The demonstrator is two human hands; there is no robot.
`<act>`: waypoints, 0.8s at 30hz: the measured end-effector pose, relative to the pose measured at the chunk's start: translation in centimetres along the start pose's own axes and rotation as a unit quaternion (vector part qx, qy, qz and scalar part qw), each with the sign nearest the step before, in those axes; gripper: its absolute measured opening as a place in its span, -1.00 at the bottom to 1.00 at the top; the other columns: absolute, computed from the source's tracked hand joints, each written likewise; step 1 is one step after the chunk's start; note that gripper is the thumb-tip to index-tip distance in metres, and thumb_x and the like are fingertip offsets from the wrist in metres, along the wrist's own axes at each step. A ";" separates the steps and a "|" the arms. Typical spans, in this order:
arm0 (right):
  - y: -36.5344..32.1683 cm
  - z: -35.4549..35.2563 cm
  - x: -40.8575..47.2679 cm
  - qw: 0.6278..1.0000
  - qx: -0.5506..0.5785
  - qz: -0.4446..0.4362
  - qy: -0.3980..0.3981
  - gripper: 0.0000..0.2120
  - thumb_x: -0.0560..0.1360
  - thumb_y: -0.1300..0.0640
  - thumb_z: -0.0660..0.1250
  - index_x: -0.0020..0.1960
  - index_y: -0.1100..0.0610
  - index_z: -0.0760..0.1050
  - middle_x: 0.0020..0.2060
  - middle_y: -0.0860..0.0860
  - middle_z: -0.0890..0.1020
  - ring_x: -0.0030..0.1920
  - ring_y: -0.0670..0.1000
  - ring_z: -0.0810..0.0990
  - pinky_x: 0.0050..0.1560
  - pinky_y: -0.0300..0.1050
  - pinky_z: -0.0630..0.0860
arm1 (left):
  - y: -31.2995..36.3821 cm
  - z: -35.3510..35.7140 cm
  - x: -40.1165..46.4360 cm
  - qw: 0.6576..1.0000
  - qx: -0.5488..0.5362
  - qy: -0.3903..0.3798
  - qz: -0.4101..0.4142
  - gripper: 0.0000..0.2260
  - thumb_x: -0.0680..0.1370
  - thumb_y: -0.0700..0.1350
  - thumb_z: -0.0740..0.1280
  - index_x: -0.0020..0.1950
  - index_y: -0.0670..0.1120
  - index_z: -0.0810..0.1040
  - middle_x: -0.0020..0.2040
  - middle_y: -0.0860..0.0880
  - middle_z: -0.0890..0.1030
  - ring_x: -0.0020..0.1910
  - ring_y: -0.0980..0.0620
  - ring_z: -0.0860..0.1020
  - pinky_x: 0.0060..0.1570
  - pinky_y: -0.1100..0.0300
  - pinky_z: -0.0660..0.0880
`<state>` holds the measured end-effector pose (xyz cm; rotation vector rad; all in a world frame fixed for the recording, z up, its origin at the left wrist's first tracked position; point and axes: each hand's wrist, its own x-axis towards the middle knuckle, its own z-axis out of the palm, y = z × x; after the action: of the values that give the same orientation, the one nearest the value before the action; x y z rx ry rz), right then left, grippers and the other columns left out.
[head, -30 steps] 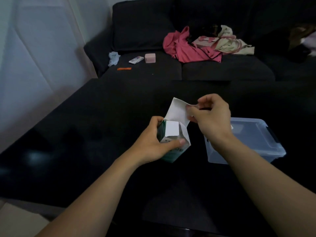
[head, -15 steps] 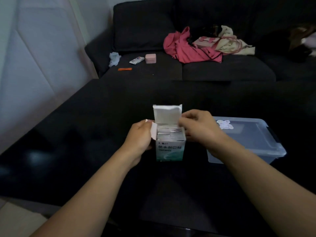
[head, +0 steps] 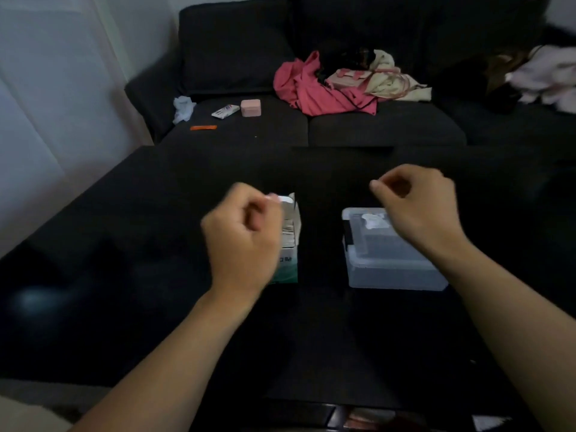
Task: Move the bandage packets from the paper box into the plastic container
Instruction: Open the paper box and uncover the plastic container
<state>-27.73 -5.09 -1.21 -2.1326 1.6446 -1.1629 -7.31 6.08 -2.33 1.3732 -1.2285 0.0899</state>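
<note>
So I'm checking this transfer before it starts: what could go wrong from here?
The plastic container appears to have its lid on, so packets can't go in until it's opened. The paper box stands upright and tall, partly hidden behind the left hand; a bump could tip it. The right hand hovers over the container; lifting the lid one-handed might slide it on the glossy table.

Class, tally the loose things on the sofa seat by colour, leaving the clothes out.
Pink: 1, the small box
White: 2, the crumpled tissue and the flat packet
Orange: 1, the thin strip
Total: 4
</note>
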 end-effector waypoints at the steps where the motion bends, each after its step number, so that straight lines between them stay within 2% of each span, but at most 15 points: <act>1: 1.4 -0.8 0.2 0.998 -0.055 0.028 0.022 -0.76 0.55 -0.07 0.38 0.11 0.06 0.61 -0.04 -0.02 0.65 -0.05 -0.08 0.61 -0.10 -0.16 0.54 | 1.0 1.0 -0.9 0.995 -0.004 -0.098 0.009 -0.80 0.56 -0.07 0.41 -0.24 -0.09 0.55 -0.39 0.00 0.53 -0.39 0.07 0.49 -0.37 0.22 0.45; 3: 4.6 -2.4 0.2 0.971 -0.190 0.143 -0.003 -0.53 0.54 -0.18 0.33 0.28 0.13 0.51 0.20 0.14 0.57 0.19 0.16 0.55 0.08 0.10 0.56 | 2.0 3.9 -2.9 0.956 0.058 -0.285 -0.036 -0.80 0.55 0.11 0.40 -0.09 -0.01 0.61 -0.30 0.06 0.58 -0.31 0.12 0.54 -0.26 0.09 0.56; 4: 5.7 -3.0 0.2 0.948 -0.232 0.215 -0.044 -0.43 0.53 -0.26 0.30 0.31 0.18 0.47 0.25 0.20 0.52 0.23 0.23 0.51 0.13 0.17 0.53 | 1.8 5.3 -3.7 0.929 0.121 -0.344 -0.066 -0.72 0.55 0.20 0.36 0.05 0.00 0.59 -0.20 0.07 0.60 -0.22 0.10 0.57 -0.18 0.05 0.58; 5: 6.4 -3.6 -0.1 0.925 -0.249 0.277 -0.078 -0.37 0.52 -0.32 0.27 0.27 0.22 0.48 0.20 0.23 0.54 0.17 0.25 0.54 0.11 0.17 0.54 | 1.5 6.4 -4.2 0.905 0.169 -0.379 -0.097 -0.59 0.54 0.28 0.32 0.18 -0.01 0.54 -0.10 0.05 0.60 -0.13 0.06 0.58 -0.13 0.03 0.58; 6: 6.9 -4.1 -0.4 0.912 -0.233 0.321 -0.107 -0.37 0.52 -0.33 0.25 0.18 0.24 0.53 0.08 0.22 0.59 0.04 0.22 0.60 0.02 0.12 0.58 | 1.3 7.4 -4.4 0.890 0.184 -0.393 -0.136 -0.48 0.53 0.34 0.28 0.26 -0.04 0.49 -0.03 0.02 0.60 -0.08 0.02 0.60 -0.13 0.03 0.60; 8: 7.4 -4.9 -1.0 0.912 -0.124 0.363 -0.146 -0.50 0.55 -0.24 0.30 0.00 0.24 0.58 -0.15 0.18 0.64 -0.20 0.14 0.65 -0.23 0.01 0.61 | 1.0 8.8 -4.2 0.889 0.143 -0.375 -0.223 -0.36 0.52 0.39 0.24 0.33 -0.10 0.46 0.00 -0.05 0.64 -0.14 -0.05 0.66 -0.29 0.06 0.63; 10: 7.5 -5.2 -1.6 0.911 -0.036 0.373 -0.172 -0.65 0.58 -0.09 0.34 -0.02 0.22 0.60 -0.15 0.18 0.65 -0.20 0.11 0.66 -0.36 -0.06 0.56 | 0.8 9.6 -3.6 0.889 0.107 -0.352 -0.273 -0.43 0.55 0.34 0.25 0.16 -0.16 0.54 -0.15 -0.09 0.68 -0.33 -0.03 0.69 -0.48 0.15 0.58; 11: 7.5 -5.4 -1.8 0.912 -0.024 0.366 -0.185 -0.70 0.59 -0.04 0.33 -0.01 0.21 0.60 -0.13 0.18 0.66 -0.18 0.10 0.66 -0.37 -0.10 0.53 | 0.9 10.0 -3.3 0.892 0.107 -0.346 -0.269 -0.50 0.58 0.29 0.25 0.05 -0.16 0.58 -0.26 -0.08 0.68 -0.41 -0.01 0.68 -0.49 0.15 0.58; 14: 7.6 -5.5 -1.9 0.918 0.012 0.348 -0.192 -0.73 0.62 0.03 0.30 0.03 0.24 0.60 -0.10 0.19 0.66 -0.19 0.08 0.65 -0.40 -0.14 0.49 | 0.6 10.7 -3.1 0.910 0.157 -0.328 -0.198 -0.61 0.67 0.14 0.18 -0.14 -0.10 0.57 -0.34 -0.07 0.65 -0.42 -0.01 0.66 -0.35 0.06 0.65; 17: 8.1 -6.0 -1.7 0.890 0.093 0.390 -0.219 -0.74 0.63 0.04 0.28 0.11 0.24 0.57 -0.10 0.19 0.66 -0.23 0.06 0.62 -0.36 -0.12 0.52 | -0.1 11.2 -3.1 0.909 0.210 -0.318 -0.167 -0.57 0.70 0.07 0.09 -0.18 -0.12 0.57 -0.32 -0.09 0.63 -0.35 -0.04 0.64 -0.20 -0.02 0.66; 19: 8.5 -6.6 -1.6 0.859 0.132 0.420 -0.261 -0.71 0.64 0.03 0.27 0.18 0.24 0.55 -0.12 0.17 0.65 -0.26 0.05 0.61 -0.31 -0.10 0.55 | -0.4 11.1 -2.8 0.902 0.213 -0.325 -0.187 -0.53 0.72 0.03 0.05 -0.17 -0.17 0.60 -0.34 -0.12 0.64 -0.42 -0.04 0.63 -0.34 0.09 0.64; 21: 9.1 -7.2 -1.1 0.835 0.142 0.439 -0.301 -0.61 0.62 -0.05 0.28 0.26 0.24 0.53 -0.07 0.18 0.66 -0.21 0.07 0.63 -0.22 -0.06 0.59 | -0.3 10.6 -2.6 0.885 0.163 -0.344 -0.268 -0.57 0.72 -0.04 0.04 -0.05 -0.24 0.61 -0.30 -0.16 0.66 -0.46 0.00 0.62 -0.52 0.21 0.53; 23: 9.6 -7.3 -0.6 0.844 0.118 0.428 -0.302 -0.36 0.51 -0.23 0.37 0.41 0.19 0.42 0.15 0.19 0.63 0.01 0.14 0.66 -0.08 0.03 0.62 | -0.4 10.1 -2.4 0.862 0.099 -0.359 -0.343 -0.67 0.71 -0.09 0.07 0.15 -0.25 0.56 -0.17 -0.17 0.67 -0.37 -0.01 0.64 -0.53 0.24 0.49; 24: 9.9 -7.1 -0.3 0.872 0.079 0.385 -0.291 -0.17 0.40 -0.31 0.44 0.50 0.10 0.32 0.31 0.18 0.54 0.18 0.19 0.61 0.03 0.09 0.61 | -0.4 10.0 -2.3 0.855 0.082 -0.364 -0.359 -0.71 0.71 -0.10 0.08 0.22 -0.21 0.53 -0.11 -0.16 0.66 -0.32 -0.02 0.64 -0.51 0.23 0.49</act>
<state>-39.75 -6.27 -2.45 -1.2858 1.7289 -0.3381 -13.95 -0.28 -6.89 2.0344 -1.2217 -0.9512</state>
